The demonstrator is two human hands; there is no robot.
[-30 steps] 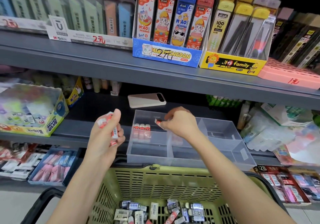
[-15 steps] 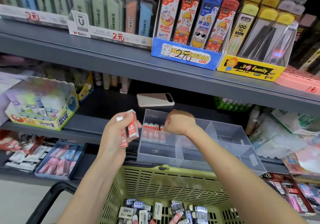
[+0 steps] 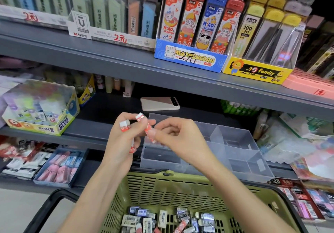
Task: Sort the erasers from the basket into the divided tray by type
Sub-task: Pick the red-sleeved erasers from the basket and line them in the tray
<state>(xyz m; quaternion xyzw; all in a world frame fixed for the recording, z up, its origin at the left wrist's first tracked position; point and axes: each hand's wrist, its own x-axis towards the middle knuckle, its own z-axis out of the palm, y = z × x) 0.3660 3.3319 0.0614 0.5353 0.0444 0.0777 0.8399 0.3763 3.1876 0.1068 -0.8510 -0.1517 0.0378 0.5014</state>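
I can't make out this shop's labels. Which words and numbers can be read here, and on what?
"MIAOMENGDAN": blue display box
"family": yellow display box
"100 PCS": yellow-capped lead case
"POWER GLUE": glue box
"2B": basket erasers
Eraser barcodes and small print: too blurred.

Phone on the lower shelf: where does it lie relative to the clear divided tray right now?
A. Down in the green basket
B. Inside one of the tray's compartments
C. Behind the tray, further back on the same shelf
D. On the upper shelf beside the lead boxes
C: the phone lies flat on the dark shelf behind the back wall of the divided tray, apart from it, well above the green basket.
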